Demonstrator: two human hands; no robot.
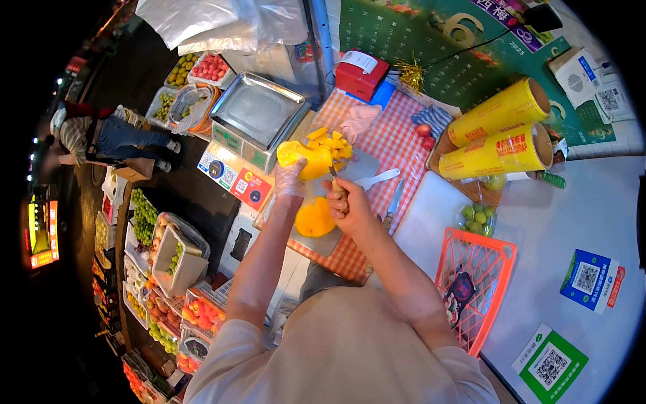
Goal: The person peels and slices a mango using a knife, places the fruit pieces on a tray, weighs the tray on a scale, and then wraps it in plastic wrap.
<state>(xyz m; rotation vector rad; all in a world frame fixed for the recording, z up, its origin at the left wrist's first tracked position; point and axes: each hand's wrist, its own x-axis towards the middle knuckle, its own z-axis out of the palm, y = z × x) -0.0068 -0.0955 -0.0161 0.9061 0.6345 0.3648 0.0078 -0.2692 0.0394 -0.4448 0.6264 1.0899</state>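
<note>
A person in a beige shirt works at a fruit stall counter, seen from above. The left hand (291,176), in a clear plastic glove, holds a large piece of yellow fruit (306,156) above a grey cutting board (365,165); its fingers are partly hidden against the fruit. The right hand (351,204) wraps tightly around the brown handle of a knife (332,172), whose blade is at the fruit's right edge; how deep it goes cannot be told. Cut yellow chunks (334,143) lie just beyond the fruit, and another big yellow piece (315,217) lies on the near side of the board. A red-and-white checked cloth (412,160) spreads to the right, with a second knife (396,198) on it. To the far left stands a scale with a metal tray (259,108); to the near right, a red plastic basket (509,259).
</note>
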